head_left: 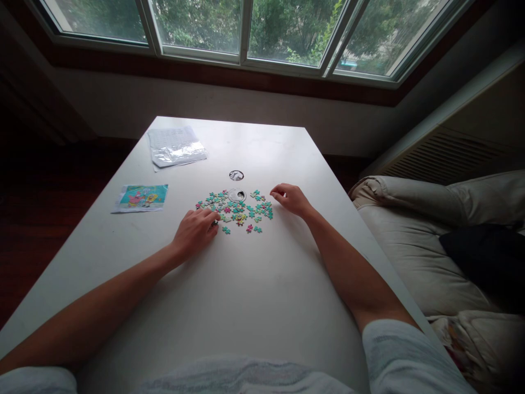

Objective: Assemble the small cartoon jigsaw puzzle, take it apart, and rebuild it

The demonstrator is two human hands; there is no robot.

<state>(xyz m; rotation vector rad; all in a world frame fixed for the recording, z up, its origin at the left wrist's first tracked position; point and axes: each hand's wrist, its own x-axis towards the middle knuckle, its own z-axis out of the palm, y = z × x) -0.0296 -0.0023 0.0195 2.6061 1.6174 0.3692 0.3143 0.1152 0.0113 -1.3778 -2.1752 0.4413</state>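
Observation:
A loose spread of small jigsaw pieces (251,212), mostly teal with some pink and yellow, lies on the white table (246,295). At its left edge rests my left hand (197,230), palm down, fingers a little apart and bent over the nearest pieces, with a dark piece by the fingertips. Just beyond the right edge of the spread is my right hand (290,198), thumb and fingertips brought together in a pinch. Whether a piece sits in that pinch is too small to tell. A round can-top shape (237,195) stands amid the pieces, partly ringed by them.
A colourful cartoon picture sheet (143,198) lies at the left. Papers in a clear plastic sleeve (176,146) are at the back left. A round dark-and-white disc (236,175) lies behind the pieces. A pale sofa (414,241) flanks the table's right side, and a window (200,24) is ahead.

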